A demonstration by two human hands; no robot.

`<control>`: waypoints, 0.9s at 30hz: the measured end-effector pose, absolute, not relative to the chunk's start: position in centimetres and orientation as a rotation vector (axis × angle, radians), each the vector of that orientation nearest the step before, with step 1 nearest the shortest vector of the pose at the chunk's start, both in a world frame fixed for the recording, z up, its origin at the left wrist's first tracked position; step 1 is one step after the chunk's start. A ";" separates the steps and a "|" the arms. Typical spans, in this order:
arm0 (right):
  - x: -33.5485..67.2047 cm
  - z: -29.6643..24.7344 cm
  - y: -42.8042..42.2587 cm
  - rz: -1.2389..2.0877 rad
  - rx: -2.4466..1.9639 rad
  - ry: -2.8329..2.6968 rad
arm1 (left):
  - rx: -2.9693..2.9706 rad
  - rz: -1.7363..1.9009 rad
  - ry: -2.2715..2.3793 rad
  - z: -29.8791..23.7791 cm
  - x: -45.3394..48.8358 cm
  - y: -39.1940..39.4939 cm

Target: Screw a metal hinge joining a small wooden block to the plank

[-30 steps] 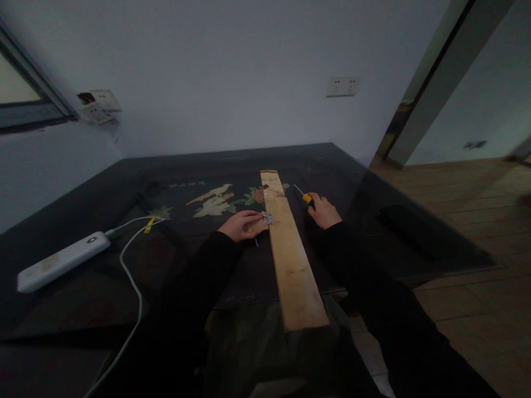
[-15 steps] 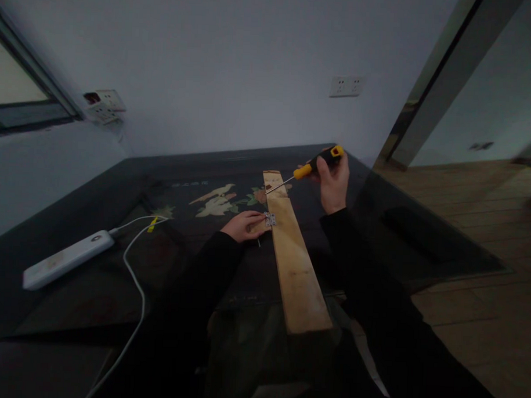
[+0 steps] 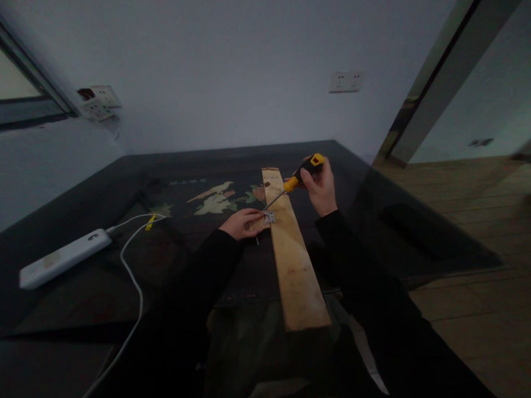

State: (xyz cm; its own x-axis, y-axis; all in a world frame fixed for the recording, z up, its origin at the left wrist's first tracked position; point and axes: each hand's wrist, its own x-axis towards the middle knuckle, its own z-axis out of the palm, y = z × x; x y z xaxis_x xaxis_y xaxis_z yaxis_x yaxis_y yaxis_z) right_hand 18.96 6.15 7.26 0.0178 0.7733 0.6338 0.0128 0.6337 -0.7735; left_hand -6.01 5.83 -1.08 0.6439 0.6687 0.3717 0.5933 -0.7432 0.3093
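Observation:
A long pale wooden board (image 3: 295, 270) lies lengthwise on the dark table, its near end over the front edge. At its left edge sits a small metal hinge (image 3: 269, 217), spanning from the board to a short wooden piece (image 3: 258, 225). My left hand (image 3: 242, 224) is closed on that short piece, fingertips beside the hinge. My right hand (image 3: 320, 186) grips a yellow-and-black screwdriver (image 3: 299, 173) by its handle, above the board. Its shaft slants down to the left, with the tip at the hinge by my left fingertips; whether it touches a screw is too small to tell.
A white power strip (image 3: 65, 259) with a white cable (image 3: 136, 281) lies on the table's left side. Below my left hand is a thin small metal item (image 3: 257, 241). A dark flat object (image 3: 412, 230) rests at right. Behind the table (image 3: 184, 161) stands a wall with sockets (image 3: 345, 81).
My right hand has moved left and slightly down, bringing the screwdriver tip from the board's far part to the hinge. My left hand keeps its hold on the short wooden piece.

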 end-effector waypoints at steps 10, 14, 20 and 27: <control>19.0 7.4 5.9 0.681 -0.636 -1.433 | 2.714 0.716 1.018 -1.6 -6.2 6.2; 18.9 7.8 5.8 0.676 -0.630 -1.474 | 2.714 0.718 1.025 -1.6 -6.2 6.2; 17.7 10.8 6.2 0.630 -0.613 -1.751 | 2.709 0.726 1.054 -1.8 -6.3 6.2; 15.1 15.0 7.5 0.700 -0.570 -2.145 | 2.707 0.731 1.029 -1.7 -6.2 6.1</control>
State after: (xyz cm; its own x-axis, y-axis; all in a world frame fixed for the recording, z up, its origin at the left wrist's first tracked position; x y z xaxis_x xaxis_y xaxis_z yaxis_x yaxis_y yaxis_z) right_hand 15.08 7.53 15.04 -0.5854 0.5991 0.5462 0.1618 0.7466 -0.6453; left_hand -6.18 6.12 -1.69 0.6450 0.6585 0.3877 0.5833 -0.7520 0.3070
